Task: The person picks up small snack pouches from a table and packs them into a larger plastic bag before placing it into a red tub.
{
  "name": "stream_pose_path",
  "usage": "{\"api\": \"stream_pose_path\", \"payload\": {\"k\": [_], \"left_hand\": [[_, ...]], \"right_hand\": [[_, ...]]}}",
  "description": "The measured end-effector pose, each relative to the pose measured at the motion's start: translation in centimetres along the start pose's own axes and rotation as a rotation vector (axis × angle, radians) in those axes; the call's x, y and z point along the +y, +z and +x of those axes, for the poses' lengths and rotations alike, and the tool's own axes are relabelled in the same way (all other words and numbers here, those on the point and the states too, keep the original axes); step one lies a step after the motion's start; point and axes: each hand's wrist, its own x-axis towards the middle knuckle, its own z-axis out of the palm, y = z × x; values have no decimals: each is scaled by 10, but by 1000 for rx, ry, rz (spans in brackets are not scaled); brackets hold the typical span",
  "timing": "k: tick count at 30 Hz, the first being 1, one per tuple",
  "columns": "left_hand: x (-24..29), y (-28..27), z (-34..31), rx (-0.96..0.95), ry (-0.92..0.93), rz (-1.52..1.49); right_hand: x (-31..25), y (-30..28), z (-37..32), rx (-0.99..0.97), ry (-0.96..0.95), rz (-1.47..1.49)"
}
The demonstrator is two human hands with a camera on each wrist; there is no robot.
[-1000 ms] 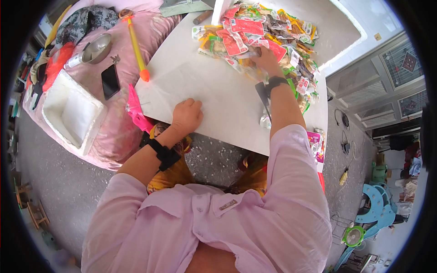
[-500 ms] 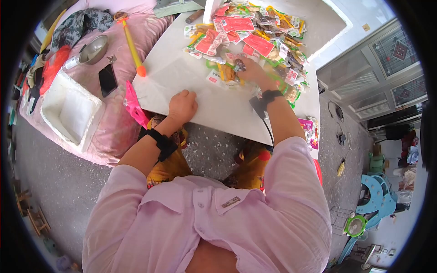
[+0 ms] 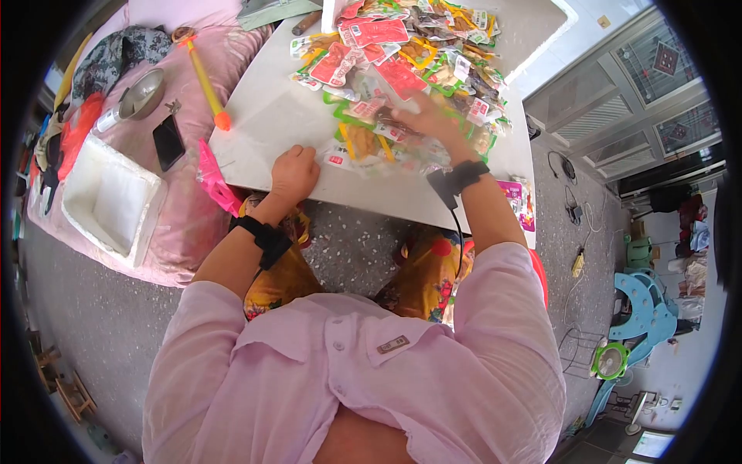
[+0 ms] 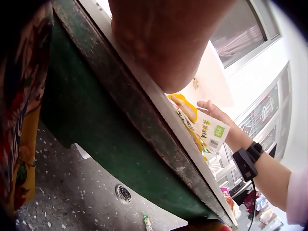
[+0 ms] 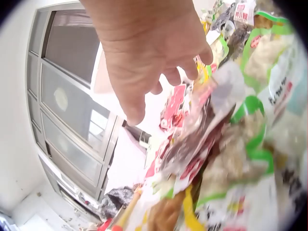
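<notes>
In the head view my right hand (image 3: 431, 122) is over the near side of a heap of plastic-wrapped food packets (image 3: 444, 69) on the white table (image 3: 255, 116). The right wrist view has its thumb and fingers spread apart above the heap, near a clear packet with dark contents (image 5: 192, 139). Below that hand lie green-edged and yellow packets (image 3: 359, 143), some blurred. My left hand (image 3: 295, 172) rests at the table's near left edge, fingers loosely curled and holding nothing. Its fingers are hidden in the left wrist view, where packets (image 4: 207, 130) appear beyond it.
A white foam box (image 3: 541, 35) stands behind the heap. On the pink-covered bed (image 3: 193, 216) at left are another foam box (image 3: 116, 201), a phone (image 3: 168, 143), a metal pan (image 3: 143, 94) and a yellow stick (image 3: 205, 81). A pink bag (image 3: 216, 182) hangs by the table edge.
My right hand has come back from inside the heap toward the near edge, and several packets now lie spread closer to me. The left hand stays on the table edge. The head view has shifted slightly.
</notes>
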Motion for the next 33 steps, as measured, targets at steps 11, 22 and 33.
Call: {"api": "stream_pose_path", "payload": {"k": [11, 22, 33], "left_hand": [[3, -2, 2, -13, -22, 4], [2, -2, 4, -17, -4, 9], [3, -3, 4, -26, -7, 8]], "right_hand": [[105, -68, 63, 403, 505, -398], [128, -73, 93, 401, 566, -443], [137, -68, 85, 136, 440, -595]]}}
